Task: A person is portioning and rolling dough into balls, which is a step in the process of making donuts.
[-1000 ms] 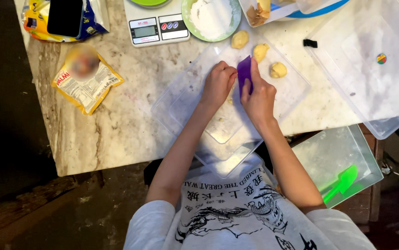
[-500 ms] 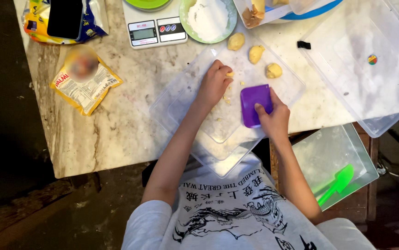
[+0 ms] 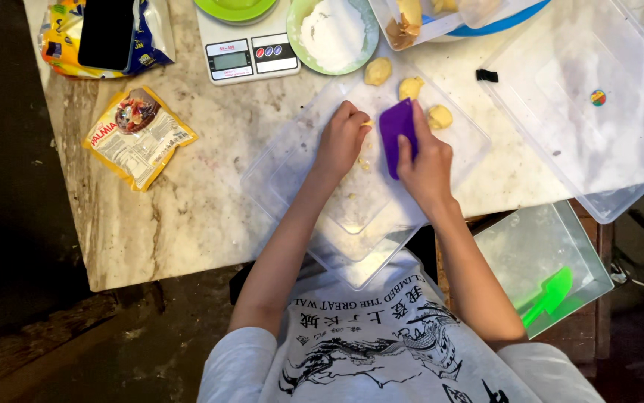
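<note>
1. Since half a second ago, the right hand (image 3: 428, 160) has carried the purple scraper (image 3: 397, 136) from the right part of the clear plastic board (image 3: 292, 175) back towards the frame's centre, where it now stands close beside the left hand (image 3: 340, 142).
2. Right-hand fingers are closed around the scraper, its blade pointing towards the top of the frame. The left hand is curled, fingertips pinching a small yellow dough bit (image 3: 366, 124) against the board.
3. Doing this step well would probably mean keeping the blade flat and low against the board, so that dough crumbs (image 3: 364, 164) near centre lift cleanly instead of smearing.
4. The left fingers likely ought to stay clear of the blade edge while steadying the dough.
5. Three dough balls (image 3: 410, 88) sit just above the scraper, near the flour bowl (image 3: 332, 30) and kitchen scale (image 3: 251, 54) at the top; scraping should avoid knocking them.
</note>
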